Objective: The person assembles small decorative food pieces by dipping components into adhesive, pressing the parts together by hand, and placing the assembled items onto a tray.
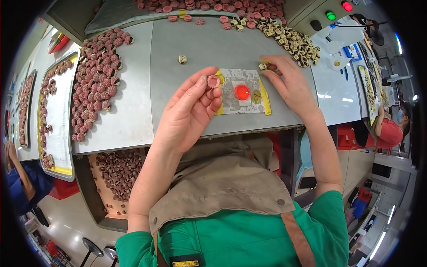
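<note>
Glossy red disc (pixel 242 92), matt cloth apron (pixel 222 192)

A lettered yellow label (pixel 185 263) — on the green shirt (pixel 249 238).

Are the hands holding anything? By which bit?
The left hand holds a hollow pink piece by its edge. The right hand is at a cream-and-black piece; grip unclear.

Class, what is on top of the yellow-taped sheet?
A round red thing on a pale square, and a gold oval; the sheet's surface beneath them is covered.
</note>
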`<state>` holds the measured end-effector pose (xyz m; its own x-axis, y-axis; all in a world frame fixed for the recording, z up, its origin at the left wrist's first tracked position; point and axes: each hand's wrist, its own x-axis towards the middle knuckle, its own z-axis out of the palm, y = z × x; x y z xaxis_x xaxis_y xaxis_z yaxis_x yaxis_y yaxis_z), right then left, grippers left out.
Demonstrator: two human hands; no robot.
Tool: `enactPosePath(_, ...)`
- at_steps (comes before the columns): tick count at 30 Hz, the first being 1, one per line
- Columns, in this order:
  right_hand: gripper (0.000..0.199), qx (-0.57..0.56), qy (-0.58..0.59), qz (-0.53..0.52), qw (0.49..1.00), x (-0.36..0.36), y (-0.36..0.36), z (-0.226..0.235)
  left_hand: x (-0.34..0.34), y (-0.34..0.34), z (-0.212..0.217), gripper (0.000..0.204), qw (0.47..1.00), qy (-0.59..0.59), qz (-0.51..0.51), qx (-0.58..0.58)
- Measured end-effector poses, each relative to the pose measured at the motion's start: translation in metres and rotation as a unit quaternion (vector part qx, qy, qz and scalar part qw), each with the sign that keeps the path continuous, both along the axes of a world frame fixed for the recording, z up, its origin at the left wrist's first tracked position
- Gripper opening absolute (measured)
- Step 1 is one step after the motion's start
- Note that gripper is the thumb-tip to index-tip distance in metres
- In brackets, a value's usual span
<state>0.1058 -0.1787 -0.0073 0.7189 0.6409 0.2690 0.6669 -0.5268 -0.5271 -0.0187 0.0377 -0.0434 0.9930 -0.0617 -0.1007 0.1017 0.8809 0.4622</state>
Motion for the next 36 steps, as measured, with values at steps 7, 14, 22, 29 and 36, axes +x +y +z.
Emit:
enactPosePath(7, 0.019, -0.073, -0.116, 0.064, 0.988, 0.011, 0.008, -0.003, 0.001, -0.001, -0.001, 0.036, 1.000, 0.000, -0.004, 0.002)
enactPosePath(14, 0.017, -0.033, 0.017, 0.004, 0.999, 0.009, 0.011, -0.005, -0.003, 0.001, -0.001, 0.038, 1.000, -0.010, -0.003, -0.004)
enactPosePath(22, 0.016, 0.006, 0.020, 0.034, 0.999, -0.029, 0.013, 0.014, -0.005, -0.004, 0.000, 0.037, 0.996, -0.027, 0.024, 0.079)
enactPosePath(29, 0.016, -0.033, -0.041, 0.071, 0.996, -0.040, 0.021, -0.001, -0.005, -0.008, 0.001, 0.032, 0.995, -0.007, 0.030, 0.097)
enactPosePath(36, 0.020, -0.025, -0.074, 0.103, 0.992, -0.034, 0.019, -0.005, -0.006, -0.013, 0.004, 0.030, 0.989, 0.004, 0.044, 0.139)
